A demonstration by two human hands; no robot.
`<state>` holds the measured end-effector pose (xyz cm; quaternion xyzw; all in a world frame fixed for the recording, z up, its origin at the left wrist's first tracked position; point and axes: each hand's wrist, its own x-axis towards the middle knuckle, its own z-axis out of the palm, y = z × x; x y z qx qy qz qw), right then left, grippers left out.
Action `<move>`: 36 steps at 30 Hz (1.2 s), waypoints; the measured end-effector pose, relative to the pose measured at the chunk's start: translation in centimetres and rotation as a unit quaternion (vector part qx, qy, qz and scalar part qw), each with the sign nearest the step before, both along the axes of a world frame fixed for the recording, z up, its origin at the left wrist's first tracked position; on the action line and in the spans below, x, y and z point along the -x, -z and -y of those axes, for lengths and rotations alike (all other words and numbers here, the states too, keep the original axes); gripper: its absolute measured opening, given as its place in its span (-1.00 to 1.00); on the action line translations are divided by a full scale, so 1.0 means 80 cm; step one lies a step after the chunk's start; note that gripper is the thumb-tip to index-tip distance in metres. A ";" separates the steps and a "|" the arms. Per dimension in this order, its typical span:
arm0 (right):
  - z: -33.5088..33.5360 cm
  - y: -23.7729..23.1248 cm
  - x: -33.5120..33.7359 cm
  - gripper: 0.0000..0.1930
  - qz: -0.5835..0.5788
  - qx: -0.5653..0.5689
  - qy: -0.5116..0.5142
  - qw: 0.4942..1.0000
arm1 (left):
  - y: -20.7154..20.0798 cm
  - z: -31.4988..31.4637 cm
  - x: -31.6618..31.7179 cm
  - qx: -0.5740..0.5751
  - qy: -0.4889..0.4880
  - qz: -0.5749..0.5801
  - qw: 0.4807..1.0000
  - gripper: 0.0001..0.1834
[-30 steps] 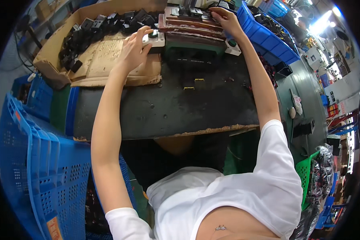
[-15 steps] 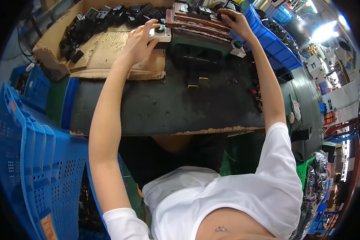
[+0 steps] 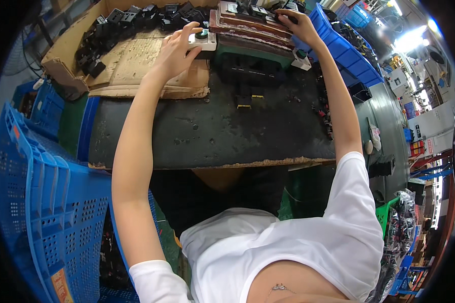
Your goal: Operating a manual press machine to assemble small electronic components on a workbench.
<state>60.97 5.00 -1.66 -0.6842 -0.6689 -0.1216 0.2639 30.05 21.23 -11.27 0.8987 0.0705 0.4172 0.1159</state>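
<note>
My left hand [image 3: 176,50] rests on a small white box with a green push button [image 3: 203,39] at the far edge of the dark worktable [image 3: 207,131]. Its fingers lie over the box's left end, spread apart. My right hand [image 3: 298,24] reaches further back and to the right. It presses down on small black parts lying in a reddish-brown fixture tray [image 3: 247,25]. Whether its fingers pinch one of those parts I cannot tell. A green block [image 3: 258,53] sits under the tray.
An open cardboard box [image 3: 86,55] with several black plastic parts [image 3: 131,20] stands at the back left. Blue plastic crates stand at my left [image 3: 40,202] and at the back right [image 3: 349,50]. Small loose parts [image 3: 250,101] lie on the table.
The view has tilted, so the table sits slightly lower in the picture. Both hands stay at the same places on the button box and the tray.
</note>
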 end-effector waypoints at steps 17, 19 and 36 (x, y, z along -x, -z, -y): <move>0.006 -0.004 0.030 -0.76 0.150 -0.068 0.019 0.986 | 0.000 0.001 0.000 0.012 -0.004 -0.005 1.000 -0.39; 0.006 -0.005 0.033 -0.77 0.172 -0.074 0.018 0.982 | 0.000 0.001 0.000 0.010 -0.004 -0.004 1.000 -0.39; 0.040 -0.033 0.016 -0.78 0.157 0.008 0.121 0.980 | -0.007 0.012 -0.002 -0.050 -0.054 -0.021 0.997 -0.41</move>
